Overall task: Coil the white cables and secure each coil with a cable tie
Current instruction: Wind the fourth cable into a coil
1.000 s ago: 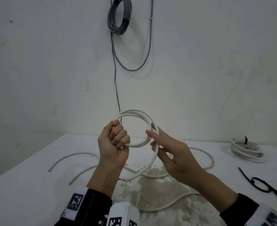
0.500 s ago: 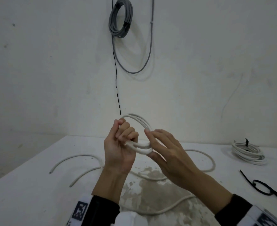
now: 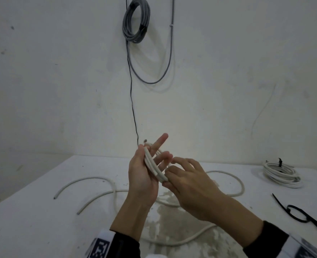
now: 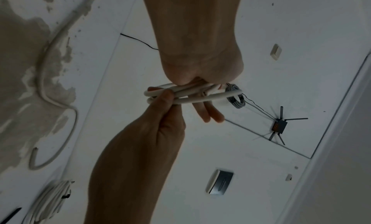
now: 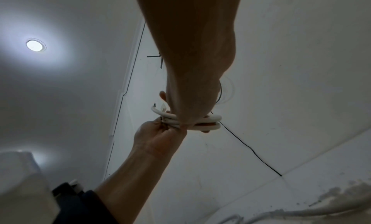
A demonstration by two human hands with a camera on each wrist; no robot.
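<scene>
A small coil of white cable (image 3: 152, 165) lies edge-on across the palm of my left hand (image 3: 142, 175). The thumb holds it there, and the index finger (image 3: 161, 140) points straight up. My right hand (image 3: 185, 181) pinches the coil's lower end between thumb and fingers. From the left wrist view the coil (image 4: 200, 97) shows as several turns, with my left fingers (image 4: 210, 114) passing through it. The rest of this cable (image 3: 236, 180) trails down onto the white table (image 3: 42, 220). Black cable ties (image 3: 299, 215) lie at the right.
A finished white coil (image 3: 280, 174) bound with a black tie sits at the back right. Loose white cable (image 3: 90, 178) curves over the left and near part of the table. A grey cable coil (image 3: 135, 21) and a thin black wire (image 3: 133, 108) hang on the wall.
The coil was a round upright loop in my left fist; now it is flattened edge-on in the palm. My left fingers have straightened, and my right hand has closed onto the lower end.
</scene>
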